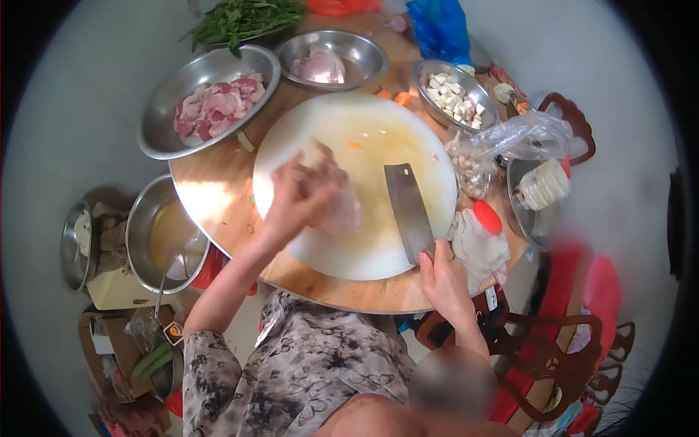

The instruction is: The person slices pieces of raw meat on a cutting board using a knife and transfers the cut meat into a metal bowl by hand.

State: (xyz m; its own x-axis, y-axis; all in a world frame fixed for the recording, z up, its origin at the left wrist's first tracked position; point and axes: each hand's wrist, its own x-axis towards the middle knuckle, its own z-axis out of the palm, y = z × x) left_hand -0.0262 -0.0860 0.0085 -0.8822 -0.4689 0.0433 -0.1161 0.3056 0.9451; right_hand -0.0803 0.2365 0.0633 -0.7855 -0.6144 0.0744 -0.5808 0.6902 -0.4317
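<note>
A cleaver (410, 207) lies over the right part of a round white cutting board (378, 120), its handle end toward me. My right hand (444, 277) is closed round that handle at the board's front right edge. Over the left part of the board, my left hand (302, 197) is at a piece of pale raw meat (346, 207). That hand is smeared by motion, so its hold on the meat is unclear. Small orange bits (354, 145) lie near the board's top.
Around the board stand a bowl of raw meat (218, 105), a bowl with one pale piece (320, 65), a bowl of white cubes (455, 98), leafy greens (244, 22), a plastic bag (477, 164) and a white cloth (480, 251). A pot (167, 233) stands lower left.
</note>
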